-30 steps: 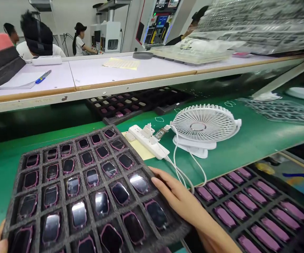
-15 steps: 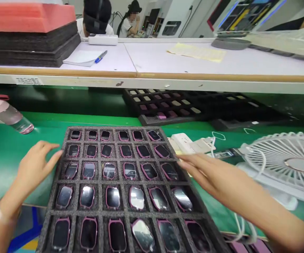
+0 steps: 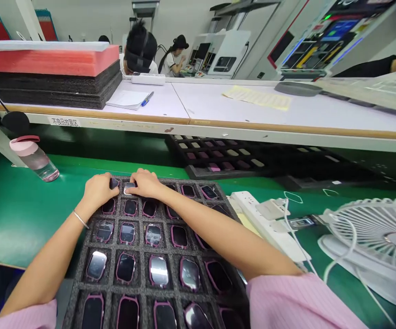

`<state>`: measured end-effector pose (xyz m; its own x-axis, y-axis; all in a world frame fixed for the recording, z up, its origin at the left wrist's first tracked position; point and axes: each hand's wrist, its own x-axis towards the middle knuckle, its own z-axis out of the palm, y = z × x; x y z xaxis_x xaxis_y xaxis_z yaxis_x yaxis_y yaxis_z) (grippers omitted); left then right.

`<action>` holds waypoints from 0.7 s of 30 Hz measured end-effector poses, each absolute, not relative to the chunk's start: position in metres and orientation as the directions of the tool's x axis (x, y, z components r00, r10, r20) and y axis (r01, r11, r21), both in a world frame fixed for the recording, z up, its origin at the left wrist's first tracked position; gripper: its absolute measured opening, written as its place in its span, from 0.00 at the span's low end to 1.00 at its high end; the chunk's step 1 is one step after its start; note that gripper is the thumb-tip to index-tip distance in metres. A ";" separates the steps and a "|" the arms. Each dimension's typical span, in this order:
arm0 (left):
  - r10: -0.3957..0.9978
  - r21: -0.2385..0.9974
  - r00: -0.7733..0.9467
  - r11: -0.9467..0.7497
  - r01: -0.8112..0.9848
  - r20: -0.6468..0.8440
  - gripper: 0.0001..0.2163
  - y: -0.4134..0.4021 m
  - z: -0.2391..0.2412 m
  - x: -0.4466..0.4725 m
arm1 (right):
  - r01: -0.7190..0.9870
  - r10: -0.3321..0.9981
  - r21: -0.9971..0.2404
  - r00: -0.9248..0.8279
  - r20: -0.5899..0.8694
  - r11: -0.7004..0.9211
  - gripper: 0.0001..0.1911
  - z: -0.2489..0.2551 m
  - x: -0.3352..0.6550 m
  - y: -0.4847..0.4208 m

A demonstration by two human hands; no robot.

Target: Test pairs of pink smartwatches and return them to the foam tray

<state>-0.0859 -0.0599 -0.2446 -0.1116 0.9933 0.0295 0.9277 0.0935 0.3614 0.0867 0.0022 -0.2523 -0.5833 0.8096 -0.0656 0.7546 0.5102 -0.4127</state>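
A dark grey foam tray [image 3: 141, 265] lies in front of me, with a strapless smartwatch [image 3: 127, 268] with a pink frame and dark glossy screen in each visible compartment. At the far left corner, my left hand [image 3: 98, 191] has its fingers closed around a smartwatch [image 3: 114, 183], which appears tilted. My right hand [image 3: 146, 183] reaches across the tray and pinches another smartwatch [image 3: 128, 188] in the neighbouring far-row compartment. Its fingertips are partly hidden behind the hand. The right forearm covers part of several compartments on the right.
A water bottle [image 3: 36, 157] stands to the left on the green table [image 3: 26, 214]. On the right are a white power strip [image 3: 270, 224], cables and a white fan [image 3: 383, 233]. Under the shelf edge [image 3: 211, 127] sit darker trays [image 3: 225, 157]. Two people sit beyond.
Both hands have moved from the tray's sides onto its far row and closed on smartwatches. The right arm now crosses the tray. The camera view has tilted upward.
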 end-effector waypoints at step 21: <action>0.995 0.922 0.097 -0.070 0.380 0.036 0.16 -0.108 -0.262 0.016 | -0.304 0.688 -0.806 -0.706 -0.168 -0.508 0.32 -0.269 0.213 -0.081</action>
